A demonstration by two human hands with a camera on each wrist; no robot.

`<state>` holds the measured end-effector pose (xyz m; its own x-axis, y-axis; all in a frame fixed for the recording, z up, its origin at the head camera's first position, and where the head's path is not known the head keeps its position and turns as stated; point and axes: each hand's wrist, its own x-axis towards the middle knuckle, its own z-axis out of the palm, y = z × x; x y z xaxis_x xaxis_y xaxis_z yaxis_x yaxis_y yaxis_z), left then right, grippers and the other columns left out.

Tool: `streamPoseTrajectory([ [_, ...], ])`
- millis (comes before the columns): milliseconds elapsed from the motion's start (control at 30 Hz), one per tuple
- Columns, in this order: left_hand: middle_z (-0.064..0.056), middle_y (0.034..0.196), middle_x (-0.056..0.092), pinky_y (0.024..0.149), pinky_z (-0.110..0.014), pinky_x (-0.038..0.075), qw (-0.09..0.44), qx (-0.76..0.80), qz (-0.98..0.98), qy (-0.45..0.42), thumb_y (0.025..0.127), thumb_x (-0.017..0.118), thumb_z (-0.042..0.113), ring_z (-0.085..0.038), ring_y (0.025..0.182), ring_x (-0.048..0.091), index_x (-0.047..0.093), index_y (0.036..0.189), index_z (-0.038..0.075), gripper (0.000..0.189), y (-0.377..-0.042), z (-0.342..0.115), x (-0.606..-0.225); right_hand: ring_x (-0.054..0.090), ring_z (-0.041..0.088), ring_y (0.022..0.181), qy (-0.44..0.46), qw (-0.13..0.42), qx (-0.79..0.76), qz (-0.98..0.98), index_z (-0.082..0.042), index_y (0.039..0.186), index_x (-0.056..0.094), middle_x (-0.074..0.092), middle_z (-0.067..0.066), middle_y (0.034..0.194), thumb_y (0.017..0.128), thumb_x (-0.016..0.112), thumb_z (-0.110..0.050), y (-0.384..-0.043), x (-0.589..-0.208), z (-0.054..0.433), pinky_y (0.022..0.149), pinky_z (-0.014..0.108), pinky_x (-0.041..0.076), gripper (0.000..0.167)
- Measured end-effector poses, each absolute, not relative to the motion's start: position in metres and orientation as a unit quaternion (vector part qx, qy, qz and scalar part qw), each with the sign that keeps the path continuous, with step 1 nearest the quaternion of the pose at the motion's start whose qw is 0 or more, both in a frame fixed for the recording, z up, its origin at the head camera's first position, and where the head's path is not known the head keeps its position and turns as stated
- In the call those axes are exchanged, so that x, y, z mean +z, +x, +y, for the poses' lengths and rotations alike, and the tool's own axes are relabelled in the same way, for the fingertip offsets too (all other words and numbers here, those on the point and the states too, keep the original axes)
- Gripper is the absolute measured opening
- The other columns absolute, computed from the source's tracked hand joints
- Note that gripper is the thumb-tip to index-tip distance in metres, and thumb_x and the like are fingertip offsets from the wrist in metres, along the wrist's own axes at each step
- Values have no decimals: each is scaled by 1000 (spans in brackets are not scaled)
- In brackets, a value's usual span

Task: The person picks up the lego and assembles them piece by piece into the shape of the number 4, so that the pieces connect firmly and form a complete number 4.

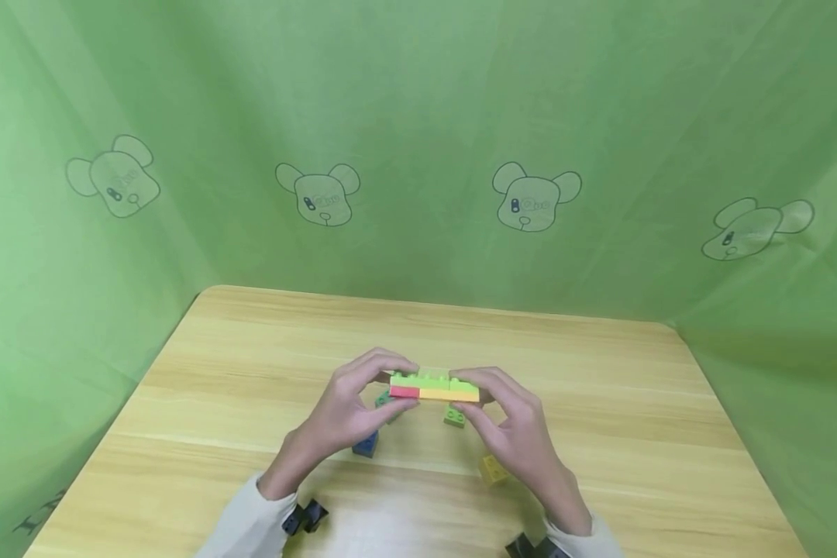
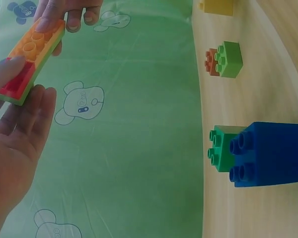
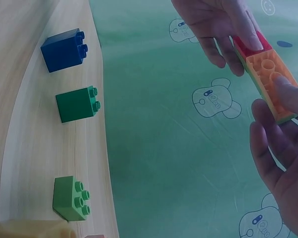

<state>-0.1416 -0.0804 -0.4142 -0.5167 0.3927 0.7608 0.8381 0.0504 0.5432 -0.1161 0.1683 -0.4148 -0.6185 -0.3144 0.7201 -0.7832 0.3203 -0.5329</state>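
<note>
Above the table, both hands hold a joined bar of toy building bricks between them. Lime green bricks (image 1: 421, 382) form its studded top. Underneath are a red brick (image 2: 19, 82) and a longer orange brick (image 3: 262, 74), whose hollow underside shows in both wrist views. My left hand (image 1: 349, 407) pinches the red end, thumb below and fingers above. At the orange end, my right hand (image 1: 516, 422) pinches the bar the same way, its thumb on the underside. The bar lies roughly level in the head view.
On the wooden table (image 1: 251, 341) stand a blue brick (image 2: 278, 154), a green brick (image 3: 77, 105), a lime green brick (image 2: 231, 59), a small orange-red brick (image 2: 210, 62) and a yellow brick (image 1: 493, 470). A green curtain (image 1: 418, 93) with mouse-head drawings surrounds the table's back and sides.
</note>
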Motion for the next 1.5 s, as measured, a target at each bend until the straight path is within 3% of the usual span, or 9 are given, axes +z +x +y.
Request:
streamPoseTrajectory([
  [233, -11, 112, 68, 90, -33, 61, 204, -509, -702, -453, 74, 90, -3, -24, 102, 67, 71, 118, 0, 48, -141, -76, -414, 66, 15, 81, 372, 255, 457, -767, 1, 120, 70, 73, 11, 109, 97, 72, -18, -116, -417, 166, 74, 16, 57, 30],
  [367, -15, 115, 73, 92, -33, 61, 200, -508, -700, -461, 77, 87, -7, -28, 106, 71, 71, 116, -2, 43, -140, -72, -413, 66, 14, 82, 373, 253, 456, -767, 1, 120, 70, 73, 11, 110, 95, 73, -14, -116, -418, 166, 73, 16, 57, 29],
  [533, -14, 109, 75, 83, -26, 62, 199, -501, -707, -457, 78, 85, -7, -25, 97, 73, 71, 114, -2, 39, -137, -72, -413, 67, 15, 82, 379, 238, 458, -768, 1, 122, 68, 72, 12, 111, 87, 77, -2, -115, -418, 168, 74, 17, 58, 36],
  [633, -14, 109, 75, 82, -26, 62, 208, -494, -715, -449, 78, 85, -7, -25, 97, 72, 70, 114, -2, 39, -137, -73, -414, 68, 17, 83, 376, 211, 456, -778, 2, 129, 64, 71, 12, 114, 86, 77, 1, -113, -417, 174, 75, 23, 61, 45],
  [700, -14, 109, 75, 82, -26, 62, 218, -496, -718, -437, 78, 85, -8, -26, 97, 73, 69, 115, -2, 40, -137, -75, -414, 69, 19, 88, 358, 183, 448, -799, 1, 138, 59, 70, 11, 119, 92, 72, 1, -112, -418, 181, 79, 28, 62, 48],
  [900, -13, 109, 75, 86, -32, 63, 234, -514, -722, -400, 75, 87, -11, -27, 98, 73, 69, 115, -1, 46, -137, -84, -418, 68, 25, 112, 247, 91, 390, -882, -6, 142, 58, 69, 6, 130, 109, 51, -8, -106, -425, 215, 91, 45, 60, 34],
  [1033, -14, 111, 74, 87, -33, 62, 226, -518, -723, -396, 75, 86, -12, -28, 101, 73, 69, 117, 0, 47, -136, -89, -420, 67, 30, 113, 215, 54, 357, -907, -3, 135, 63, 68, 11, 131, 107, 57, -13, -101, -436, 235, 90, 52, 60, 30],
  [1233, -15, 112, 74, 88, -34, 62, 230, -518, -718, -404, 75, 84, -13, -30, 102, 72, 68, 116, -1, 46, -138, -91, -420, 57, 44, 128, 205, 0, 351, -914, -1, 141, 57, 61, 19, 140, 101, 68, -17, -92, -453, 256, 102, 64, 50, 45],
  [1500, -14, 112, 74, 89, -33, 62, 232, -516, -715, -411, 76, 83, -15, -29, 103, 72, 69, 116, -1, 45, -139, -91, -417, 46, 48, 139, 198, -64, 346, -915, -4, 148, 53, 52, 23, 150, 100, 68, -11, -92, -470, 263, 112, 69, 36, 50],
])
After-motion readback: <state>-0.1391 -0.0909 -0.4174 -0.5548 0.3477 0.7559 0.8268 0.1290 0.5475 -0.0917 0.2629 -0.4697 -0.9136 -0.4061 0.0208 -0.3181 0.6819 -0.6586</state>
